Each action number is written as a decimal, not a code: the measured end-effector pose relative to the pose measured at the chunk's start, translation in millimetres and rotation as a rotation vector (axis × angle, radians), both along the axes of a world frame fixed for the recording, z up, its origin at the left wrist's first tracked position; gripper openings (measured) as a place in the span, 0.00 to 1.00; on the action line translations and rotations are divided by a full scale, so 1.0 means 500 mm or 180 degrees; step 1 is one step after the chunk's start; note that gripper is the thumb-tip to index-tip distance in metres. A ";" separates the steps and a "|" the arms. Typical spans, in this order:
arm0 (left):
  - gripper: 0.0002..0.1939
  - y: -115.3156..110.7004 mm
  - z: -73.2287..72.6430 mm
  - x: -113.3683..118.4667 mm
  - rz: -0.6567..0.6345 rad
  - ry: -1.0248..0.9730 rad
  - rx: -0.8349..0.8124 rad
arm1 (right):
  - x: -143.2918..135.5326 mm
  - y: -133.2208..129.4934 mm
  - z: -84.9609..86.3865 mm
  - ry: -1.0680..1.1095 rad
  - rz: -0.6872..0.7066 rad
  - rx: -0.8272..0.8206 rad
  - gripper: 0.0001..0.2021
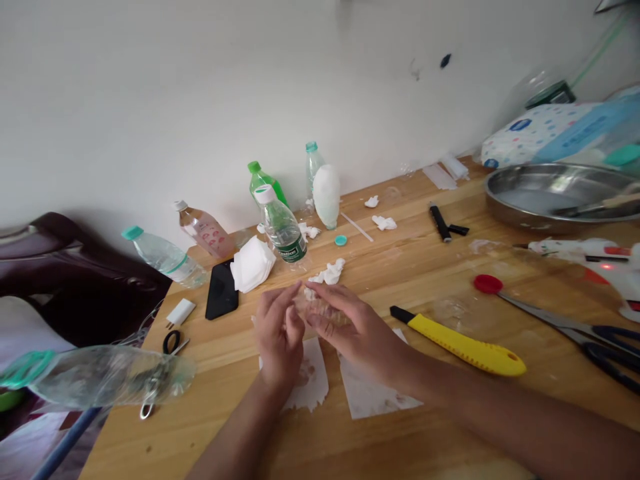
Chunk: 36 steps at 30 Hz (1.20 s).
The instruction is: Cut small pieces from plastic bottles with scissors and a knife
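My left hand point(281, 327) and my right hand point(357, 327) are close together above the near middle of the table. Between their curved fingers is a clear plastic piece point(320, 310), mostly covered by the fingers, so its full shape is hidden. Under the hands lie two wet-looking white paper sheets, a torn one point(315, 383) on the left and another sheet point(373, 390) on the right. Just beyond my fingertips is crumpled white tissue point(329, 272). A yellow utility knife point(460, 341) rests to the right of my right hand.
Several bottles stand along the wall, including a clear bottle point(285, 233) and a white-covered one point(327, 197). At left are folded tissues point(253, 263), a phone point(221, 290) and a lying bottle point(100, 377). Scissors point(565, 327), a glue gun point(595, 250) and a metal basin point(560, 223) occupy the right.
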<state>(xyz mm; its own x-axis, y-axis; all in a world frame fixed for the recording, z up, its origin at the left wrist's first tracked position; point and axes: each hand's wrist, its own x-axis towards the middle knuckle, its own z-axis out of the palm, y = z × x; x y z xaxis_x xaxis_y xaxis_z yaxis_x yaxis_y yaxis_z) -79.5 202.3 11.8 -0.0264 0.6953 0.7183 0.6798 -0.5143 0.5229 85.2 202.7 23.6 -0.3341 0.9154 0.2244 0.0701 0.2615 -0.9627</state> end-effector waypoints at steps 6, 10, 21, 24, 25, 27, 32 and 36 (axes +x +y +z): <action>0.26 0.008 -0.005 -0.007 0.0069 -0.0773 -0.1001 | 0.013 0.029 -0.028 -0.0226 0.0052 0.1001 0.23; 0.27 0.012 0.011 -0.023 -0.0443 -0.1221 -0.2151 | 0.024 0.042 -0.038 -0.0607 -0.0005 0.1480 0.25; 0.23 0.013 0.024 -0.039 -0.1691 -0.2034 -0.3022 | 0.044 0.049 -0.034 -0.0615 0.0264 0.1192 0.23; 0.24 0.013 0.037 -0.033 -0.1344 -0.1638 -0.2804 | 0.042 0.048 -0.033 -0.0492 0.0333 0.1053 0.21; 0.24 0.013 0.040 -0.032 -0.1270 -0.1543 -0.2748 | 0.041 0.048 -0.032 -0.0450 0.0330 0.1026 0.21; 0.24 0.013 0.042 -0.029 -0.1171 -0.1458 -0.2704 | 0.041 0.049 -0.033 -0.0407 0.0315 0.0985 0.22; 0.21 0.013 0.030 -0.026 -0.1125 -0.1577 -0.2708 | 0.047 0.054 -0.035 -0.0549 0.0345 0.0952 0.24; 0.19 0.015 0.018 -0.025 -0.1238 -0.1727 -0.2736 | 0.049 0.058 -0.040 -0.0654 0.0382 0.1020 0.25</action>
